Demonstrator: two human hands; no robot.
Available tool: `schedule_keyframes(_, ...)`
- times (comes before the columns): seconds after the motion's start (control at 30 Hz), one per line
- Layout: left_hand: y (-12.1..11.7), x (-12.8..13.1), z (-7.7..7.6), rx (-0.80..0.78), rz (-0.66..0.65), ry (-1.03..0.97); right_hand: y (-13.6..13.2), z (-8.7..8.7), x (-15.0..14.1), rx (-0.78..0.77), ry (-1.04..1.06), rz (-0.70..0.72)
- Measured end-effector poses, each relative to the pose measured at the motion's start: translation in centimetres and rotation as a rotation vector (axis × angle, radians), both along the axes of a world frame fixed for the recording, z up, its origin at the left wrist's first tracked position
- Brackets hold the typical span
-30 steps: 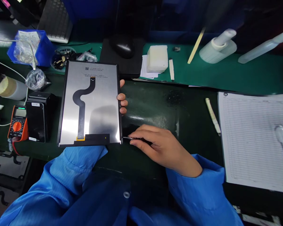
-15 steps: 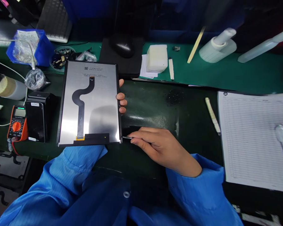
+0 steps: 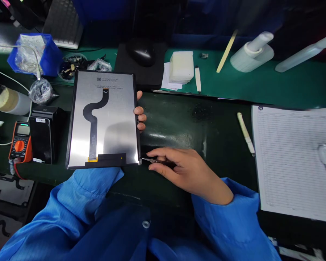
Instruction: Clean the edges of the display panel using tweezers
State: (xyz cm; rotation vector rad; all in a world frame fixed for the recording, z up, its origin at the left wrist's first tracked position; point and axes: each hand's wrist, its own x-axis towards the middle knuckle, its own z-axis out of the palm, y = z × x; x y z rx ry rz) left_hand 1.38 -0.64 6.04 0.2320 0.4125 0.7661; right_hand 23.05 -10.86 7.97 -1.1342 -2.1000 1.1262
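The left hand (image 3: 140, 116) cradles a thin display panel (image 3: 116, 141) from beneath, fingers curled round its right edge — light, stiff, but fragile, so best held by the edges. The right hand (image 3: 187, 172) pinches tweezers (image 3: 159, 161), tips at the panel's lower corner — above a dark mat (image 3: 174, 119).

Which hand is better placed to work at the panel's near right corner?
Right, probably: the right hand holds tweezers with their tip at that corner, while the left hand supports the display panel from beneath, fingers curled round its edge.

A silver-backed display panel (image 3: 116, 108) lies apparently flat, black flex cable (image 3: 92, 137) on top.
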Motion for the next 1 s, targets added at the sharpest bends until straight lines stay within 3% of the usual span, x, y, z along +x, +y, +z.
schedule_keyframes(0.27,0.3,-0.7,-0.5,0.003,-0.072,-0.024,0.3,0.2,-0.2,0.068,0.019,0.044)
schedule_keyframes(0.4,0.3,-0.9,-0.4,0.034,-0.083,-0.060,0.1,0.1,-0.1,0.009,0.008,0.017)
schedule_keyframes(0.63,1.0,-1.3,-1.8,0.035,-0.149,-0.092,0.2,0.0,-0.1,0.064,0.039,0.025)
schedule_keyframes(0.83,0.3,-1.0,-1.0,0.096,-0.059,-0.056,0.0,0.0,-0.2,0.048,0.010,0.012)
schedule_keyframes(1.0,-0.1,-0.7,-0.9,0.036,0.001,-0.076,0.1,0.0,-0.2,0.076,0.029,0.029)
